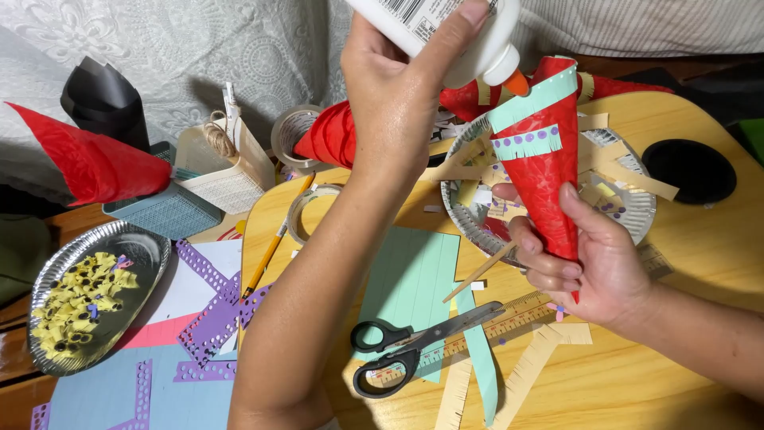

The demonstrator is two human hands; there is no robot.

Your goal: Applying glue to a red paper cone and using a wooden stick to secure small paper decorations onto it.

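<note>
Red paper cone (pixel 549 171) pinched in right hand (pixel 593 267), white glue bottle (pixel 446 32) gripped tight in left hand (pixel 394 91), orange nozzle at cone's mint strip, black scissors (pixel 406 346) below on wooden table (pixel 700 263)

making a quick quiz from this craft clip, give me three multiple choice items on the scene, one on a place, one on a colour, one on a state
1. Where do the scissors lie?
A. in the foil tray
B. on the wooden table, across a ruler
C. in the paper plate

2. What colour is the paper cone in the right hand?
A. red
B. black
C. yellow

3. How does the left hand hold the glue bottle?
A. upright, capped
C. lying flat
B. tipped, orange nozzle toward the cone

Answers: 1 B, the blades cross the ruler; 2 A, red with mint strips; 3 B, the nozzle points down at the cone's rim.
</note>
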